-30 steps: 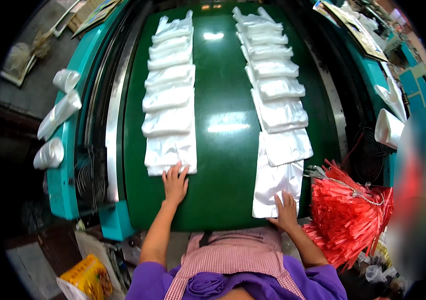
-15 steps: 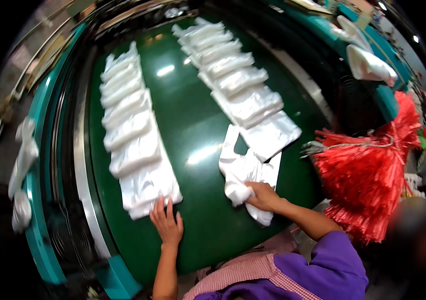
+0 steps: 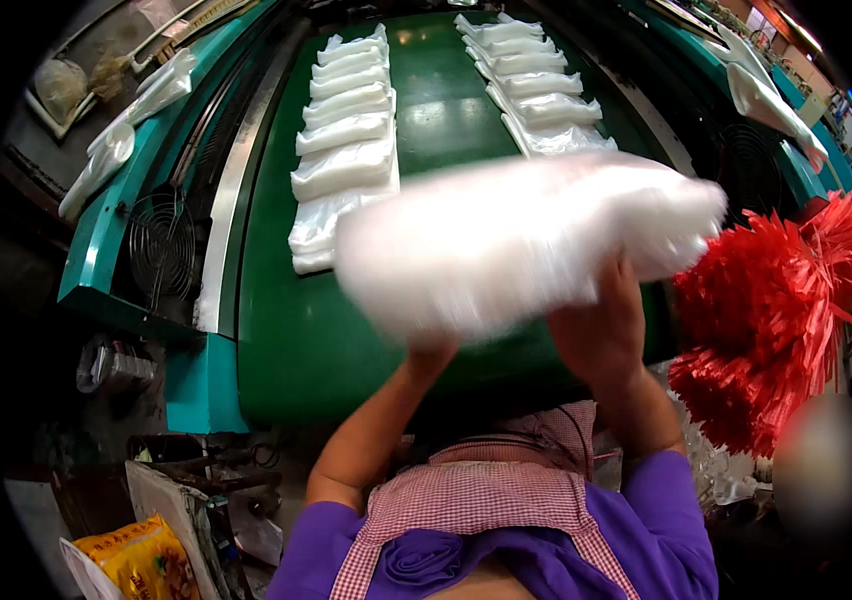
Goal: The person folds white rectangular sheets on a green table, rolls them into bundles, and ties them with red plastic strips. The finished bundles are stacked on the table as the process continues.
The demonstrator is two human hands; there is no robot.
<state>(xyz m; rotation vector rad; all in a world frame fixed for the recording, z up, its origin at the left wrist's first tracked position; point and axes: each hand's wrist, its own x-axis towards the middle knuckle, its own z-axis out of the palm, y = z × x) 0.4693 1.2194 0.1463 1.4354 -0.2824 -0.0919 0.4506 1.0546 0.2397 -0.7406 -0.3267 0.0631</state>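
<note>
A bundle of white plastic bags (image 3: 486, 240), smeared by motion, is held up in front of me above the green belt. My left hand (image 3: 433, 352) grips its lower edge on the left, its fingers hidden behind the plastic. My right hand (image 3: 601, 325) holds the bundle farther right, with fingers partly covered by it. Beyond lie two rows of overlapping white bag stacks: a left row (image 3: 346, 160) and a right row (image 3: 541, 85), whose near end is hidden by the lifted bundle.
The green belt (image 3: 436, 110) runs between metal rails and teal machine sides (image 3: 96, 260). A bunch of red plastic strips (image 3: 756, 330) hangs at the right. White rolled plastic (image 3: 771, 110) lies on the right machine side. A yellow printed sack (image 3: 146, 560) stands at the lower left.
The bundle my right hand gripped on the belt is now lifted off it. My left hand has left the left row and moved right to hold the bundle. The view has shifted.
</note>
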